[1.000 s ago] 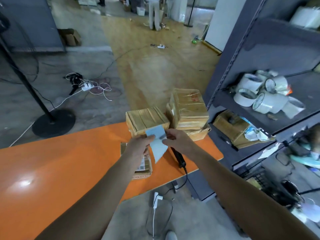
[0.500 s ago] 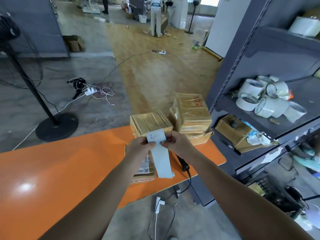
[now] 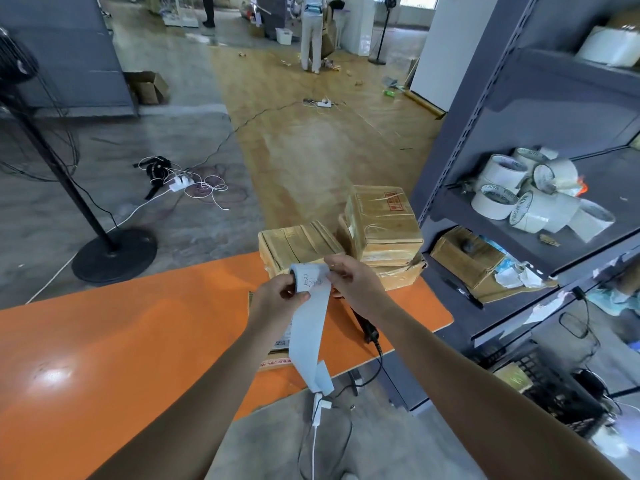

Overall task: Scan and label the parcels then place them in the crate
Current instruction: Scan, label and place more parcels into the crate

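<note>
Left hand (image 3: 277, 301) and right hand (image 3: 358, 287) raised over orange table (image 3: 138, 341); fingers (image 3: 337, 276) of both pinching curled top end of pale label strip (image 3: 308, 327), one hand each side; strip hangs down past table's near edge; taped brown parcels (image 3: 384, 223) on table's far right corner, just behind hands; black scanner (image 3: 367, 330) on table beneath right wrist

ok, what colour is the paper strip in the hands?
The paper strip is pale blue-white, with dark print near its top end. The head view shows it best.

The tape rolls (image 3: 529, 213) carry "MADE IN CHINA" round their inner cores.
</note>
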Demonstrator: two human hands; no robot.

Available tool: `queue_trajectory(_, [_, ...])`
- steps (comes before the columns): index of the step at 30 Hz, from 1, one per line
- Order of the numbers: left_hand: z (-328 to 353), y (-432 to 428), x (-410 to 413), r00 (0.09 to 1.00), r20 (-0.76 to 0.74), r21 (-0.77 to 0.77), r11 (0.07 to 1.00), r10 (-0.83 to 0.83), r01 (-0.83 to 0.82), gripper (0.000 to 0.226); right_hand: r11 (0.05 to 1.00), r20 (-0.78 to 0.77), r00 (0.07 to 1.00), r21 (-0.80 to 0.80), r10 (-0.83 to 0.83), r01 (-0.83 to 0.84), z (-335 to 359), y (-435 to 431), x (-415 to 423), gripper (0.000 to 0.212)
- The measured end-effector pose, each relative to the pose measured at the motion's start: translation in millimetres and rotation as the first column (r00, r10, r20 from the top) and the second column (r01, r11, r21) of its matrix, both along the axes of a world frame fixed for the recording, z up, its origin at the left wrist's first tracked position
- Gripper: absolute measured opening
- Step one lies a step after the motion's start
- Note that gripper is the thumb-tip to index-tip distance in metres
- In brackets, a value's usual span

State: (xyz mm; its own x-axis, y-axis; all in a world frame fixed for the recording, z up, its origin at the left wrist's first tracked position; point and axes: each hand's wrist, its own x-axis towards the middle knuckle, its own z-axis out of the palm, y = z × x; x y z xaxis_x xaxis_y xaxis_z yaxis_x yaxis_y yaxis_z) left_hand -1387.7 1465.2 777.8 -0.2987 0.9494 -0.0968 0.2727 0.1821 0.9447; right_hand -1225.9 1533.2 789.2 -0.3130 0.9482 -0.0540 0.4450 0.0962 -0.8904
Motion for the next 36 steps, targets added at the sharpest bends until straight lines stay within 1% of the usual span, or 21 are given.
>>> queue_trajectory(4, [2, -2, 5, 0.996, -0.088, 0.04, 0.999, 0.0, 0.004, 0.018, 0.999, 0.032, 0.999, 0.043, -0.022, 0.021, -4, 2, 1, 0.027])
queue_trajectory(11, [0, -4, 12, 0.979, -0.201, 0.096, 0.995, 0.016, 0.003, 0.02, 0.999, 0.017, 0.999, 0.023, -0.046, 0.045, -3, 3, 0, 0.011])
queue_trajectory(14, [-3, -3, 12, 0.961, -0.277, 0.102, 0.995, 0.013, 0.016, 0.02, 0.998, 0.017, 0.998, 0.015, -0.055, 0.055, -2, 2, 0, 0.007])
queue_trajectory(17, [-5, -2, 13, 0.952, -0.307, 0.1, 0.994, 0.001, 0.031, 0.02, 0.997, 0.06, 0.996, 0.059, -0.062, 0.058, -2, 1, 1, 0.001])
queue_trajectory(20, [-1, -3, 17, 0.972, -0.233, 0.076, 0.997, 0.014, 0.004, 0.019, 0.995, 0.082, 0.995, 0.09, -0.053, 0.045, -1, -2, 1, 0.004])
queue_trajectory(21, [1, -2, 18, 0.983, -0.179, 0.049, 0.998, 0.041, -0.033, 0.02, 0.996, 0.08, 0.996, 0.084, -0.043, 0.037, -1, -2, 1, 0.005])
queue_trajectory(23, [6, 1, 19, 0.993, -0.027, -0.032, 0.993, 0.116, -0.117, 0.032, 0.999, 0.074, 0.997, 0.051, -0.013, 0.009, 0, -4, 0, 0.006])
queue_trajectory(25, [9, 4, 18, 0.984, 0.099, -0.096, 0.985, 0.151, -0.141, 0.04, 1.0, 0.062, 0.998, 0.001, 0.022, -0.022, 2, -6, 0, 0.007])
queue_trajectory(26, [10, 5, 18, 0.981, 0.128, -0.111, 0.985, 0.148, -0.134, 0.039, 0.999, 0.056, 0.998, -0.021, 0.04, -0.039, 2, -7, 0, 0.014])
queue_trajectory(28, [13, 7, 19, 0.985, 0.12, -0.116, 0.987, 0.121, -0.108, 0.031, 0.997, 0.059, 0.995, -0.037, 0.075, -0.073, 1, -7, 2, 0.033])
queue_trajectory(30, [15, 7, 21, 0.992, 0.075, -0.12, 0.989, 0.098, -0.089, 0.021, 0.997, 0.08, 0.994, -0.028, 0.08, -0.078, 0, -7, 5, 0.044])
queue_trajectory(33, [16, 7, 25, 0.995, 0.049, -0.134, 0.988, 0.088, -0.08, 0.009, 0.999, 0.103, 0.993, -0.006, 0.055, -0.054, -3, -5, 12, 0.046])
queue_trajectory(36, [15, 10, 27, 0.998, -0.014, -0.155, 0.985, 0.068, -0.069, 0.012, 0.998, 0.13, 0.99, 0.002, 0.056, -0.056, -7, -3, 18, 0.049])
